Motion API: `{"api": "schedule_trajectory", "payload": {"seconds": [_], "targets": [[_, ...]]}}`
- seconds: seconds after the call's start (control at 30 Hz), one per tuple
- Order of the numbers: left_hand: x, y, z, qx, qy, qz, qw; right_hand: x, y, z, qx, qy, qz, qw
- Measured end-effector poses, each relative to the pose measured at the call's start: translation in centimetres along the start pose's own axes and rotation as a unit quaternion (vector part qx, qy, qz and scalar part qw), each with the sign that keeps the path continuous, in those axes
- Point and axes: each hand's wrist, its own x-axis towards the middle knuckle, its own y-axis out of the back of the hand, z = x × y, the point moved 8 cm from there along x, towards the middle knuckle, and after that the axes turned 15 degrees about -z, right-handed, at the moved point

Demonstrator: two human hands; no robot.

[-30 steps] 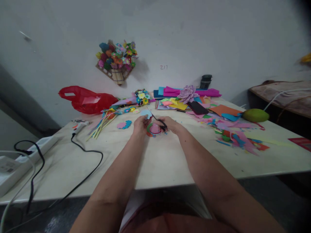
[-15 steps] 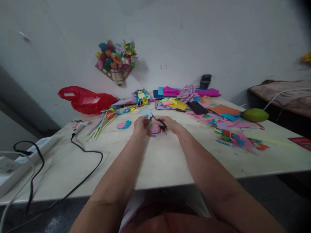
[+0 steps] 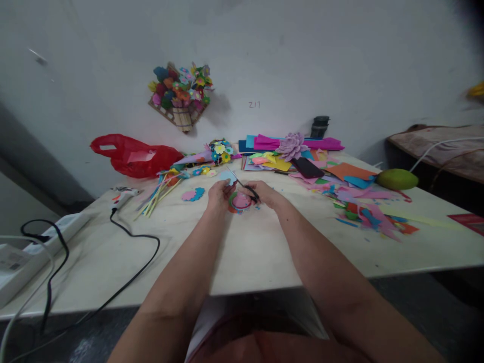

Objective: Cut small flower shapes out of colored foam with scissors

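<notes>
My left hand (image 3: 220,194) pinches a light blue paper piece (image 3: 227,176) with a scalloped edge. The black-handled scissors (image 3: 250,191) are in my right hand (image 3: 263,193), their blades pointing up and left to the paper's right edge. Between and just below the hands lies a round pink piece (image 3: 241,200) with green and orange paper around it, and tiny blue scraps beside it. Left of my left hand, pink and blue scalloped pieces (image 3: 193,194) rest on the table (image 3: 257,252).
A glue gun (image 3: 124,196) with a black cord lies left, near a white power strip (image 3: 68,232). Behind are a red bag (image 3: 139,159) and paper flowers (image 3: 221,151). Paper scraps (image 3: 363,194), a phone (image 3: 307,168) and a green fruit (image 3: 398,179) are right.
</notes>
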Motion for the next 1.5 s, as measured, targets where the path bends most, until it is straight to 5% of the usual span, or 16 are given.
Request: {"api": "schedule_trajectory", "payload": {"seconds": [1.5], "targets": [[-0.2, 0.4, 1.3, 0.055, 0.049, -0.015, 0.997, 0.0, 0.0, 0.2, -0.013, -0.007, -0.026, 1.000]]}}
